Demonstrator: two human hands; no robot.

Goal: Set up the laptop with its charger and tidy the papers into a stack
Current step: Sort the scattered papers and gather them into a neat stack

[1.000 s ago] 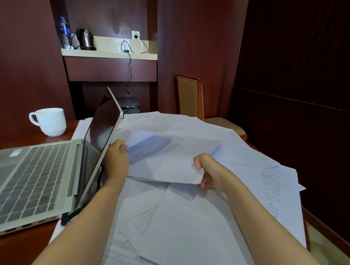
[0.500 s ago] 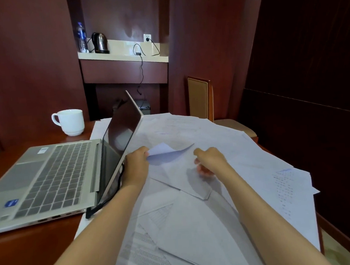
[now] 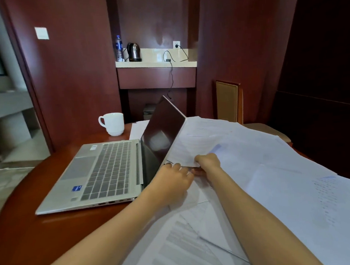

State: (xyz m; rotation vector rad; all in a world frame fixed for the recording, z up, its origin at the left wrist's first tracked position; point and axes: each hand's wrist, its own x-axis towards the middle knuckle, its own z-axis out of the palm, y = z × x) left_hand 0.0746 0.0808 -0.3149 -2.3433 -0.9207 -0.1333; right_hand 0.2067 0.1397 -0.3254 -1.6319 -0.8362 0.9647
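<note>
Dark red wood-panelled room; a round brown desk [image 3: 22, 236] fills the foreground. On its left half sits a silver laptop [image 3: 102, 170], lid open, dark screen facing left, keyboard bare. A white mug [image 3: 113, 124] stands just behind the laptop, apart from it. The right half of the desk is covered by loose white papers [image 3: 287, 186], overlapping at many angles, some printed, some blank, none squared up; they reach to the back of the laptop lid. Left hand [image 3: 173, 179] lies palm down on the papers just beside the laptop hinge, fingers spread and fairly straight, gripping nothing. Right hand [image 3: 208, 164] pinches the near corner of one printed sheet [image 3: 189, 145], which is raised off the pile and leans against the back of the lid. The two hands are close together, nearly touching. Beyond the desk, a wooden chair [image 3: 228, 101] with a tan back panel. In the wall niche, a pale shelf [image 3: 154, 63] carries a water bottle [image 3: 119, 48] and a kettle [image 3: 133, 52]; a black cable [image 3: 171, 74] is plugged into the wall socket [image 3: 176, 44] and hangs over the shelf edge. Cannot tell whether it reaches the laptop.
</note>
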